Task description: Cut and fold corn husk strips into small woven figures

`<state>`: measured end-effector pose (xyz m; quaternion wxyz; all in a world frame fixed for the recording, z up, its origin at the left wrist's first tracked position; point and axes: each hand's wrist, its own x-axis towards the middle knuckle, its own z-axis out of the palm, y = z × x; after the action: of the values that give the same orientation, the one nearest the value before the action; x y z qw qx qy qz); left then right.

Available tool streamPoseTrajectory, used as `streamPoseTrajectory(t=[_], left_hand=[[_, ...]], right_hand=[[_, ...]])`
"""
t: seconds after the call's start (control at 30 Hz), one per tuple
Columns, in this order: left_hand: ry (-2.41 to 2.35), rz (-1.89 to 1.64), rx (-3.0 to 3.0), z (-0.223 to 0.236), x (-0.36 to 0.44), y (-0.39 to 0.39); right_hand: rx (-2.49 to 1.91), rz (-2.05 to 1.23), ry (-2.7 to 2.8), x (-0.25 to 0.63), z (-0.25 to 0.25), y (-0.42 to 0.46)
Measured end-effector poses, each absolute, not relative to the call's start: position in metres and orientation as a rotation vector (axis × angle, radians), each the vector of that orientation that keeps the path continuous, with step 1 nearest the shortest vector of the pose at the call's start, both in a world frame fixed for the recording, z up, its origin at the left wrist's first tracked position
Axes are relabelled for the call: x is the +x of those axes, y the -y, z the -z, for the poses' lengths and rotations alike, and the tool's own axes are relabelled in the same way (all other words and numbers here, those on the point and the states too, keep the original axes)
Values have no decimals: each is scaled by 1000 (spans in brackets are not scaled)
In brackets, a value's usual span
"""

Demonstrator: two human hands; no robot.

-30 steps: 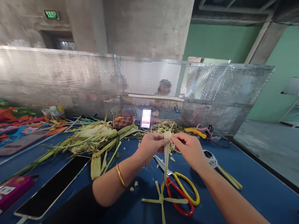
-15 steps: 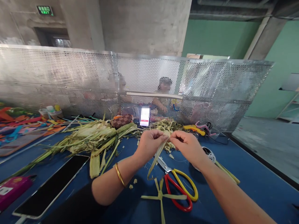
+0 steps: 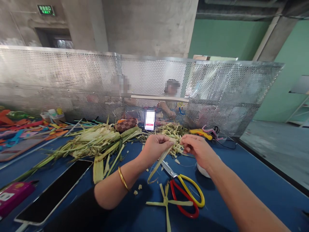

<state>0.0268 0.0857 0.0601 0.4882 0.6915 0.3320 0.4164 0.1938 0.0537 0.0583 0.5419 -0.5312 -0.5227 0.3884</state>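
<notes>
coloured strips (image 3: 14,138): orange, blue and pink, heaped at the far left of the blue surface (image 3: 265,174).
purple case (image 3: 15,198): at the left edge, nearer the person.
dark phone (image 3: 55,193): lies flat and slanting, beside the purple case.
leaf pile (image 3: 91,141): long green and pale leaves, spread beyond the dark phone.
left arm: comes in from the lower left, dark sleeve pushed toward the elbow, gold bangle (image 3: 123,178) on the forearm, which slants up to the right.
left hand (image 3: 156,146): raised above the surface, thumb side showing, fingers bent inward, thumb and forefinger pressed together on the pale strip.
pale strip (image 3: 158,166): upper end in the left hand, the rest hanging down to the left, its lower end curling.
leaf cross (image 3: 165,202): flat on the surface below the hands, one limb lying across the red handle of the scissors.
scissors (image 3: 173,175): red and yellow handles toward the person, blades pointing away.
right hand (image 3: 196,148): just beside the strip's upper end, apart from it, fingers curled with a narrow gap; whether they hold anything, i cannot tell.
right arm: bare, slanting in from the lower right.
white round object (image 3: 204,169): partly hidden by the right wrist.
</notes>
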Motion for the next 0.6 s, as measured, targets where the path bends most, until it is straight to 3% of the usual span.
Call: streamPoseTrajectory(t=[0.17,0.23,0.3,0.43,0.6], left_hand=[[-855,-1029,1620,-59,27,-85],[-860,-1060,1569,-58,28,-86],[-869,-1105,1545,-56,28,-88],[-853,-1188,1532,-54,28,-89],[-810,-1189,1457,-54,29,-86]], right_hand=[[-1577,-108,1489,216,-41,-70],[-1630,54,1551,220,-39,-72],[-1584,-65,1548,216,-43,-69],[-1318,-810,1565,190,-55,-54],[-1284,-735,1529,160,-46,-49]])
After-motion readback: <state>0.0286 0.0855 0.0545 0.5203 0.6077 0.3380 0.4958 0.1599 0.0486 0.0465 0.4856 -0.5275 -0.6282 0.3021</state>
